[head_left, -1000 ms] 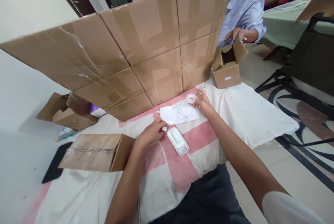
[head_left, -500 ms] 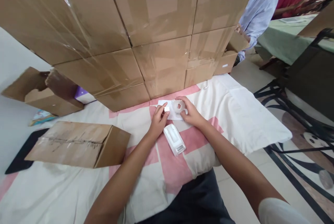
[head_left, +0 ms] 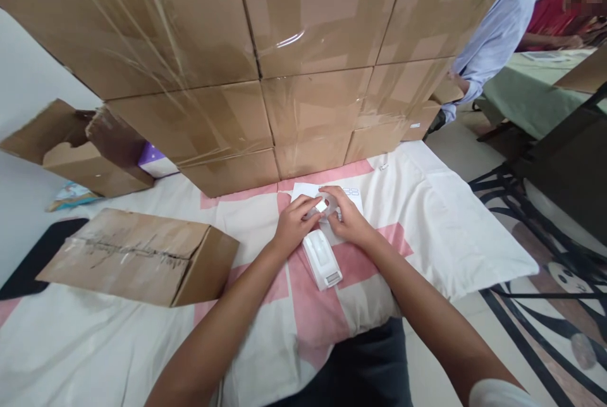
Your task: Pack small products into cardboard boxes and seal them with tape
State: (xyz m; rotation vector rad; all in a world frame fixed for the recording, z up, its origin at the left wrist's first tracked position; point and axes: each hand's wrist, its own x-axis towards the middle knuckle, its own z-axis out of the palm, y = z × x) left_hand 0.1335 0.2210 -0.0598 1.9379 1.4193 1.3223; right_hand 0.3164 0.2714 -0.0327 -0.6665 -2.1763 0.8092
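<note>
Both my hands meet over a small roll of clear tape [head_left: 325, 206] above a white sheet of paper [head_left: 351, 194] on the pink-and-white cloth [head_left: 441, 230]. My right hand [head_left: 348, 220] grips the roll. My left hand [head_left: 293, 227] pinches at the roll's edge, fingers closed. A white oblong plastic device [head_left: 322, 258] lies on the cloth just below my hands, not touched as far as I can see.
A wall of taped cardboard boxes [head_left: 265, 47] stands close behind the paper. A closed brown box [head_left: 137, 255] lies at the left, with a torn open box [head_left: 80, 148] beyond it. Another person in a light blue shirt [head_left: 493, 40] sits at the far right beside black chair frames [head_left: 545, 192].
My right hand brought the tape roll from beside the paper down over it, and my left hand came up to meet it. The view has tilted down and moved closer to the boxes.
</note>
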